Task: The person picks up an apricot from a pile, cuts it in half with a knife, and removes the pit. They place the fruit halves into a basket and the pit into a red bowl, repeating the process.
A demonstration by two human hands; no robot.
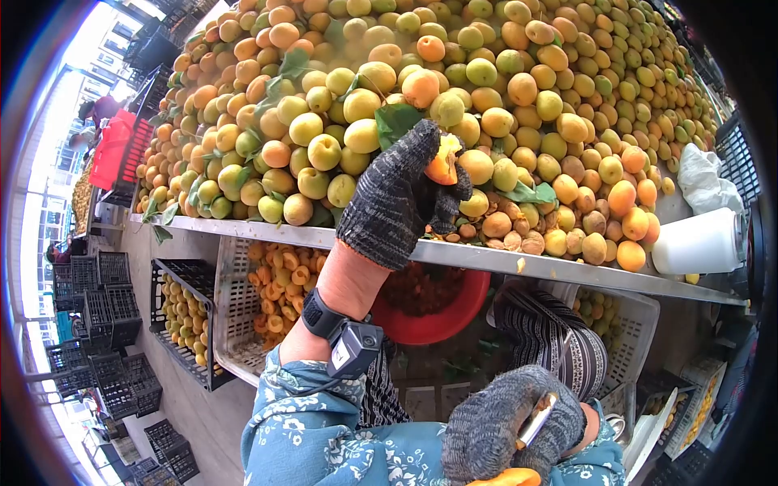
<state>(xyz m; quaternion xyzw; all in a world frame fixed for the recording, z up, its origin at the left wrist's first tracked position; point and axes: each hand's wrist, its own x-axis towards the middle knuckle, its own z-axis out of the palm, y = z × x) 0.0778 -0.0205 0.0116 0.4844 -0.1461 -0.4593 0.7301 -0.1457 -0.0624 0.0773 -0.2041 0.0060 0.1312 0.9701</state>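
Note:
My left hand (401,198), in a dark grey knit glove, is raised at the near edge of a big heap of apricots (324,151). Its fingers are closed on a cut apricot (442,160) with the flesh exposed. A green leaf (397,123) lies just behind the fingertips. Low in the view, close to my body, my right hand (510,421) wears a matching glove and is closed around a small knife (536,423), its short blade showing between the fingers. Below that hand is a smooth orange piece (509,478), probably apricot, partly cut off by the frame.
A metal table edge (519,261) borders the heap. Beneath it are a white crate (231,279) of apricot halves, a red basin (474,304) and a black crate (182,324) of apricots. A white container (697,243) lies at right. Stacked black crates (105,300) stand left.

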